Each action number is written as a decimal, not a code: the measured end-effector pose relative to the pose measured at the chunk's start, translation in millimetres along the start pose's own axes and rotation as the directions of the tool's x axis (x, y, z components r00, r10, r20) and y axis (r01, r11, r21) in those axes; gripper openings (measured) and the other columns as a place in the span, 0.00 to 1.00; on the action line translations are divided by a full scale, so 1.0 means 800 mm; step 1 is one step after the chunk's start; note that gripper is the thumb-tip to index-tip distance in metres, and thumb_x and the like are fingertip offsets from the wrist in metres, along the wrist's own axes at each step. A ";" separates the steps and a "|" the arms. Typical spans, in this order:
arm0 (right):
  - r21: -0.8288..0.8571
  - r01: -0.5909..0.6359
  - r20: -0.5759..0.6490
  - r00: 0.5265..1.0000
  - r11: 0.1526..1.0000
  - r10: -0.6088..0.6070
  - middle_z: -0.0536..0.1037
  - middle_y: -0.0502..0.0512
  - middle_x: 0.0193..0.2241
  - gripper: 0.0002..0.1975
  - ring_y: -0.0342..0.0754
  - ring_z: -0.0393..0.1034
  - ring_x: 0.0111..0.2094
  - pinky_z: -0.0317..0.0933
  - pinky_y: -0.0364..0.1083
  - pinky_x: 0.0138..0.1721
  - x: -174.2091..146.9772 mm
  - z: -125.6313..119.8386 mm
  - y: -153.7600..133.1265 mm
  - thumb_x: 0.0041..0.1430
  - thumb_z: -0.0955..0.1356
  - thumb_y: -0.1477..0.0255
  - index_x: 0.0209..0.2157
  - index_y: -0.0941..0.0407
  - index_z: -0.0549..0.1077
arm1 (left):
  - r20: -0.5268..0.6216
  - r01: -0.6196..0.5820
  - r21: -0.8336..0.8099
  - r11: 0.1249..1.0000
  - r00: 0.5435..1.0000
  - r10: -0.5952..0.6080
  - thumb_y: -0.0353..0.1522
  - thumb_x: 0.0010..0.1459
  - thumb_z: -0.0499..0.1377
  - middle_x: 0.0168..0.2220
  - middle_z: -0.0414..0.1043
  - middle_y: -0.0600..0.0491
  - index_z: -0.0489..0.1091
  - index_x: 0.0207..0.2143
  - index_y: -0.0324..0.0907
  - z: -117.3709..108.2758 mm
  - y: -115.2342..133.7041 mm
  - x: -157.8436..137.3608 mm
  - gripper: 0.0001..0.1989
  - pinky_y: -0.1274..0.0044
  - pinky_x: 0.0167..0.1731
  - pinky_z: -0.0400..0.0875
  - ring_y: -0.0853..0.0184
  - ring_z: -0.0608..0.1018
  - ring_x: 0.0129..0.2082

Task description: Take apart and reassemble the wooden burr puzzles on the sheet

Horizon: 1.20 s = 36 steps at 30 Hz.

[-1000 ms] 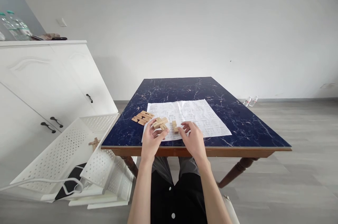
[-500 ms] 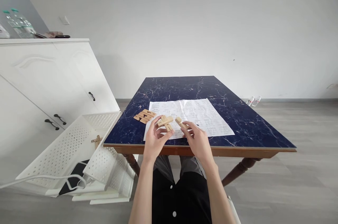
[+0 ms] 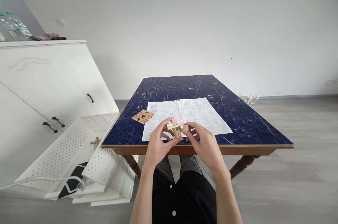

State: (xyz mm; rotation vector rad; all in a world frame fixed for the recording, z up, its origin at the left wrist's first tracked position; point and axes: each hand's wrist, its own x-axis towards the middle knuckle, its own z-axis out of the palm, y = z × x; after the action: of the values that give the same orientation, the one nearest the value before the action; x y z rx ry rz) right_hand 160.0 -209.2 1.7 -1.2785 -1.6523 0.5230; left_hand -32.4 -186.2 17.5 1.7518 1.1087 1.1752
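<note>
My left hand (image 3: 161,141) grips a cross-shaped set of interlocking wooden puzzle pieces (image 3: 174,124) between thumb and fingers, above the near edge of the paper. In my right hand (image 3: 202,139) is a single wooden puzzle piece (image 3: 186,128), pinched at its end and held against the right side of the cross. Whether the piece sits inside a notch cannot be made out. Under both hands lies a creased printed instruction sheet (image 3: 195,109). Several flat notched wooden pieces (image 3: 143,116) rest together on the table, left of the sheet.
The blue marbled table (image 3: 245,129) has a brown wooden edge. On the left stand a white cabinet (image 3: 47,65) and a white perforated basket (image 3: 60,150) with a small wooden piece (image 3: 95,141) in it. Plastic bottles (image 3: 252,98) are on the floor beyond the table's right side.
My right hand has brought its piece leftward against the cross. My left hand has moved slightly right and turned the cross. The view has shifted a little.
</note>
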 end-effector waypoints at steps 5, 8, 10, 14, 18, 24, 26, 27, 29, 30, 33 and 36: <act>0.017 -0.022 -0.016 1.000 1.000 0.022 0.85 0.57 0.42 0.13 0.55 0.80 0.37 0.70 0.49 0.35 -0.003 -0.003 0.000 0.73 0.66 0.59 0.52 0.49 0.76 | -0.007 -0.071 0.037 0.997 0.997 0.071 0.40 0.58 0.73 0.59 0.74 0.46 0.72 0.62 0.53 0.001 -0.001 0.002 0.31 0.77 0.34 0.80 0.62 0.82 0.43; 0.032 -0.030 -0.024 0.999 0.999 0.031 0.85 0.56 0.40 0.11 0.55 0.81 0.38 0.71 0.49 0.37 -0.004 -0.005 -0.002 0.72 0.67 0.60 0.50 0.49 0.76 | 0.011 -0.096 0.053 0.994 0.995 0.095 0.38 0.59 0.72 0.60 0.74 0.47 0.73 0.62 0.53 0.001 0.001 0.003 0.29 0.78 0.33 0.79 0.62 0.81 0.42; 0.043 -0.038 -0.016 0.999 0.998 0.039 0.85 0.55 0.40 0.11 0.56 0.82 0.40 0.72 0.49 0.37 -0.004 -0.006 -0.003 0.71 0.68 0.61 0.50 0.48 0.76 | 0.028 -0.097 0.064 0.993 0.995 0.095 0.38 0.60 0.71 0.61 0.74 0.47 0.73 0.63 0.53 0.000 0.003 0.002 0.28 0.77 0.33 0.78 0.63 0.81 0.41; 0.060 -0.044 0.010 0.999 0.997 0.044 0.86 0.57 0.42 0.12 0.58 0.82 0.42 0.74 0.51 0.39 -0.006 -0.009 -0.003 0.72 0.67 0.62 0.51 0.48 0.77 | 0.062 -0.091 0.098 0.991 0.994 0.085 0.38 0.61 0.70 0.62 0.75 0.48 0.73 0.64 0.55 0.001 0.003 0.000 0.29 0.75 0.33 0.79 0.60 0.82 0.43; 0.103 -0.065 0.027 0.998 0.993 0.063 0.86 0.59 0.44 0.11 0.59 0.83 0.45 0.75 0.52 0.41 -0.006 -0.008 -0.005 0.72 0.67 0.62 0.51 0.48 0.77 | 0.086 -0.071 0.150 0.986 0.995 0.059 0.36 0.62 0.69 0.62 0.76 0.50 0.71 0.65 0.58 0.003 -0.001 -0.001 0.29 0.75 0.34 0.78 0.60 0.82 0.42; 0.139 -0.083 0.023 0.996 0.987 0.081 0.86 0.59 0.44 0.13 0.60 0.83 0.45 0.76 0.53 0.42 -0.006 -0.005 -0.012 0.72 0.67 0.61 0.52 0.48 0.78 | 0.076 -0.039 0.125 0.991 0.997 0.029 0.36 0.61 0.69 0.59 0.79 0.50 0.72 0.65 0.58 0.003 -0.006 0.001 0.30 0.75 0.34 0.78 0.59 0.83 0.42; 0.140 -0.083 0.043 0.996 0.987 0.078 0.86 0.58 0.44 0.13 0.59 0.83 0.45 0.76 0.52 0.43 -0.006 -0.006 -0.011 0.72 0.67 0.61 0.52 0.47 0.78 | 0.082 -0.026 0.134 0.991 0.997 0.015 0.37 0.60 0.69 0.56 0.80 0.50 0.72 0.65 0.57 0.003 -0.007 0.000 0.30 0.74 0.34 0.78 0.59 0.84 0.41; 0.136 -0.083 0.050 0.996 0.987 0.077 0.86 0.57 0.44 0.12 0.59 0.83 0.45 0.75 0.52 0.43 -0.006 -0.007 -0.010 0.72 0.67 0.61 0.52 0.47 0.78 | 0.087 -0.020 0.140 0.990 0.996 0.008 0.37 0.60 0.69 0.54 0.81 0.50 0.71 0.65 0.57 0.002 -0.008 0.000 0.31 0.74 0.34 0.78 0.59 0.84 0.40; 0.126 -0.083 0.055 0.996 0.989 0.077 0.86 0.56 0.43 0.12 0.59 0.83 0.44 0.75 0.52 0.43 -0.006 -0.009 -0.007 0.72 0.67 0.61 0.51 0.47 0.78 | 0.096 -0.012 0.152 0.988 0.995 -0.003 0.38 0.61 0.69 0.51 0.82 0.50 0.71 0.66 0.57 0.002 -0.009 -0.001 0.31 0.74 0.35 0.79 0.59 0.84 0.39; 0.122 -0.082 0.056 0.996 0.989 0.076 0.86 0.56 0.43 0.12 0.59 0.83 0.44 0.75 0.52 0.43 -0.006 -0.009 -0.006 0.72 0.67 0.61 0.51 0.47 0.79 | 0.098 -0.012 0.156 0.988 0.995 -0.004 0.38 0.61 0.69 0.51 0.82 0.49 0.70 0.67 0.57 0.002 -0.009 -0.001 0.32 0.74 0.35 0.79 0.59 0.84 0.39; 0.111 -0.080 0.051 0.996 0.991 0.075 0.86 0.57 0.44 0.13 0.60 0.83 0.45 0.75 0.52 0.42 -0.006 -0.010 -0.005 0.72 0.67 0.60 0.51 0.47 0.79 | 0.094 -0.022 0.151 0.988 0.996 0.008 0.39 0.61 0.68 0.49 0.82 0.49 0.70 0.67 0.57 0.002 -0.007 -0.002 0.32 0.74 0.34 0.79 0.59 0.84 0.37; 0.108 -0.075 0.042 0.997 0.991 0.070 0.86 0.57 0.43 0.13 0.59 0.83 0.44 0.75 0.51 0.40 -0.007 -0.009 -0.003 0.72 0.67 0.60 0.52 0.47 0.79 | 0.084 -0.023 0.142 0.990 0.996 0.011 0.39 0.61 0.68 0.47 0.83 0.50 0.70 0.67 0.58 0.003 -0.006 -0.002 0.32 0.74 0.33 0.78 0.61 0.82 0.33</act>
State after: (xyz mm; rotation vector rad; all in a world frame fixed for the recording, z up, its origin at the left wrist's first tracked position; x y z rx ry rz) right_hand 164.6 -216.4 4.9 -1.2580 -1.5905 0.6772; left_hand -32.0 -186.2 12.1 1.9048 1.1546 1.0449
